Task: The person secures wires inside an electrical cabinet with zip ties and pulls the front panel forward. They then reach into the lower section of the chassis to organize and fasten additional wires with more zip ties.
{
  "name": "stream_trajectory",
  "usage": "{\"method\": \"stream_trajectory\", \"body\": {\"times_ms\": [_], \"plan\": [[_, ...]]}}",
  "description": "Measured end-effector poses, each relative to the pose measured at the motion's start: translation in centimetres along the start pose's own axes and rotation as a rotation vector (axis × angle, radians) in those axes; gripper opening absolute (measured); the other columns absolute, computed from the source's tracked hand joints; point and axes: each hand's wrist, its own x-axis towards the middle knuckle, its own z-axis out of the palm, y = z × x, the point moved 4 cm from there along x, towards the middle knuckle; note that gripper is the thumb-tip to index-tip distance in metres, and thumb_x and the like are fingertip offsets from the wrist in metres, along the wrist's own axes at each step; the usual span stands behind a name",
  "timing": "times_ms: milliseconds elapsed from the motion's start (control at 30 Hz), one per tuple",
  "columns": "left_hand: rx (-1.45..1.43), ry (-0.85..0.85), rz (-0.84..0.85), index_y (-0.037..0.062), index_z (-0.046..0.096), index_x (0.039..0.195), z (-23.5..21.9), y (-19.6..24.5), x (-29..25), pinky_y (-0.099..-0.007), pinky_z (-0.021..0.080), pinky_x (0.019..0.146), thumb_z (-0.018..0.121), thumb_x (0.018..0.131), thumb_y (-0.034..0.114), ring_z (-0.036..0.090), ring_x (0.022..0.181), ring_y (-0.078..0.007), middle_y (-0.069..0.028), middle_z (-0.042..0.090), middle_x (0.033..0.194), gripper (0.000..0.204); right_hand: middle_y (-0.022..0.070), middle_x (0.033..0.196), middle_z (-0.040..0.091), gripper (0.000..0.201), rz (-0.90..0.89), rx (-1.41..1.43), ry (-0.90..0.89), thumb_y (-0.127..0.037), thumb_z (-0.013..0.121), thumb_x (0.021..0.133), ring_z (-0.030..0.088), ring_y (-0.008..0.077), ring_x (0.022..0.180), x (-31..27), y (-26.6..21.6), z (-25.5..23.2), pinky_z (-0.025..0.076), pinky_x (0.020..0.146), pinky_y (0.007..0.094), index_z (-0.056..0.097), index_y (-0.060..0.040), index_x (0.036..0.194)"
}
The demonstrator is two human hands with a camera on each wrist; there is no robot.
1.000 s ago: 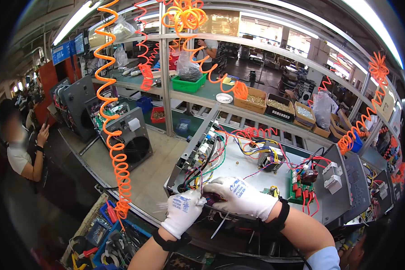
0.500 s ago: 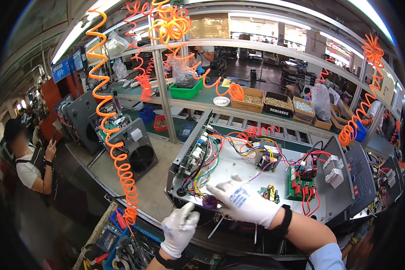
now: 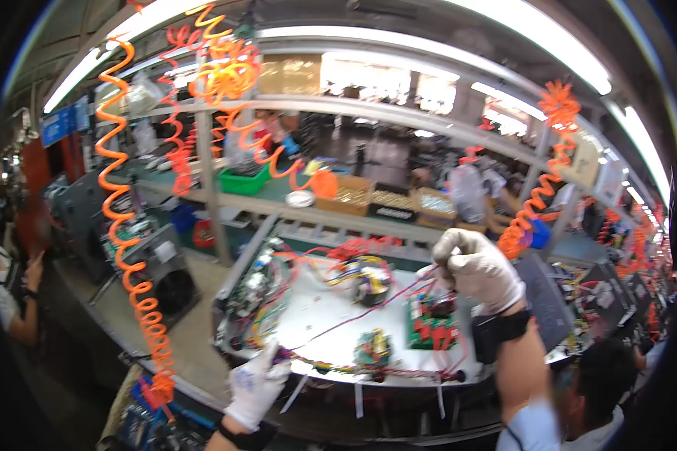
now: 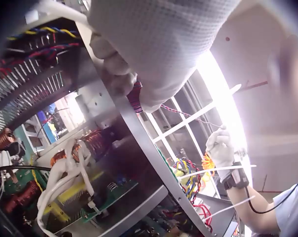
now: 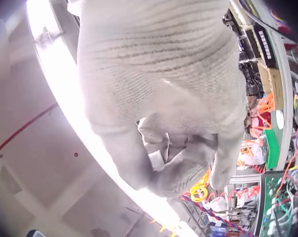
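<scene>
Between both hands' pinching fingers (image 3: 442, 264), taut twisted red-blue wire (image 3: 353, 319) spans chassis (image 3: 308, 301)

**A:** Was any writing legible in the scene?

**B:** None could be read. The blue sign (image 3: 58, 125) hanging at the far left carried pale marks too blurred to make out, and the blue print on the left hand (image 3: 254, 385) glove, near the front edge, was only a smear.

Chassis (image 3: 331, 342) on bench; circuit board (image 3: 431, 328) at its right; parts bins (image 3: 387, 203) on shelf behind.
</scene>
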Motion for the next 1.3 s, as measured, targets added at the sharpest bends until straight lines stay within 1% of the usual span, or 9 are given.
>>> {"method": "stream_trajectory", "body": {"times_ms": [100, 133, 367, 467, 633, 700, 833, 867, 1300], "plan": [[0.119, 0.117, 0.070, 0.0060, 0.060, 0.116, -0.8, 1.5, 0.1, -0.0362, 0.053, 0.060, 0.068, 0.078, 0.018, 0.066, 0.066, -0.0308, -0.0147, 0.067, 0.080, 0.041, 0.0106, 0.086, 0.065, 0.033, -0.131, 0.241, -0.062, -0.010, 0.074, 0.077, 0.065, 0.0217, 0.076, 0.2, 1.2, 0.0, 0.053, 0.085, 0.0442, 0.060, -0.0002, 0.105], [0.092, 0.142, 0.115, 0.0065, 0.060, 0.115, -0.6, 1.3, 0.4, -0.0363, 0.052, 0.059, 0.068, 0.078, 0.017, 0.066, 0.065, -0.0307, -0.0149, 0.067, 0.078, 0.040, 0.0131, 0.097, 0.066, 0.041, -0.204, 0.382, -0.180, -0.005, 0.069, 0.080, 0.066, 0.0222, 0.081, 0.5, 1.3, 0.9, 0.051, 0.080, 0.0312, 0.055, 0.0039, 0.118], [0.128, 0.168, 0.195, 0.0084, 0.061, 0.116, -0.4, 0.9, -0.1, -0.0374, 0.051, 0.055, 0.067, 0.079, 0.020, 0.064, 0.060, -0.0306, -0.0148, 0.065, 0.073, 0.040, 0.0085, 0.104, 0.064, 0.029, -0.340, 0.089, 0.028, -0.015, 0.060, 0.093, 0.064, 0.0188, 0.094, 3.5, 0.7, 4.1, 0.050, 0.090, 0.0340, 0.057, -0.0004, 0.118], [0.118, 0.164, 0.156, 0.0091, 0.061, 0.117, -0.7, 1.0, -0.2, -0.0368, 0.050, 0.053, 0.068, 0.079, 0.022, 0.063, 0.057, -0.0296, -0.0135, 0.064, 0.069, 0.041, 0.0082, 0.108, 0.059, 0.026, -0.190, 0.441, -0.074, -0.021, 0.056, 0.095, 0.061, 0.0165, 0.094, 6.7, -0.3, 7.9, 0.048, 0.093, 0.0385, 0.055, -0.0019, 0.113], [0.064, 0.214, 0.188, 0.0090, 0.060, 0.118, -0.3, 1.0, -0.1, -0.0309, 0.046, 0.048, 0.071, 0.074, 0.014, 0.056, 0.048, -0.0212, -0.0082, 0.061, 0.068, 0.046, -0.0061, 0.066, 0.047, 0.026, 0.075, 0.145, -0.062, -0.029, 0.060, 0.093, 0.032, 0.0026, 0.050, 13.7, 4.4, 10.2, 0.029, 0.047, 0.0205, 0.062, -0.0032, 0.097], [0.071, 0.162, 0.145, 0.0080, 0.060, 0.118, -0.2, 0.8, -0.2, -0.0311, 0.049, 0.051, 0.071, 0.076, 0.016, 0.060, 0.052, -0.0226, -0.0092, 0.063, 0.068, 0.045, -0.0048, 0.067, 0.049, 0.025, 0.137, -0.201, -0.025, -0.027, 0.060, 0.093, 0.039, 0.0031, 0.051, 16.1, 8.0, 10.0, 0.034, 0.047, 0.0188, 0.063, -0.0019, 0.096], [0.039, 0.078, 0.110, 0.0063, 0.060, 0.116, -0.7, 0.9, 0.2, -0.0311, 0.050, 0.051, 0.074, 0.076, 0.021, 0.063, 0.053, -0.0230, -0.0088, 0.065, 0.068, 0.045, -0.0011, 0.073, 0.056, 0.021, 0.335, -0.067, -0.101, -0.022, 0.055, 0.096, 0.051, 0.0073, 0.053, 19.8, 15.6, 9.2, 0.049, 0.052, 0.0240, 0.061, -0.0032, 0.091], [-0.008, 0.042, 0.074, 0.0165, 0.057, 0.126, -0.1, 0.5, -0.2, -0.0316, 0.050, 0.053, 0.070, 0.079, 0.020, 0.065, 0.062, -0.0198, -0.0056, 0.068, 0.080, 0.049, -0.0012, 0.075, 0.058, 0.019, 0.349, -0.034, -0.157, -0.022, 0.053, 0.097, 0.055, 0.0087, 0.058, 20.4, 16.3, 9.3, 0.053, 0.058, 0.0256, 0.060, -0.0055, 0.091], [0.020, -0.089, 0.118, 0.0090, 0.054, 0.127, 0.0, 0.4, -0.5, -0.0312, 0.050, 0.052, 0.066, 0.082, 0.014, 0.064, 0.061, -0.0212, -0.0065, 0.066, 0.077, 0.047, -0.0030, 0.081, 0.056, 0.022, 0.376, 0.079, -0.326, -0.026, 0.049, 0.099, 0.054, 0.0060, 0.070, 20.4, 18.3, 9.9, 0.050, 0.066, 0.0242, 0.058, -0.0068, 0.095]]}}
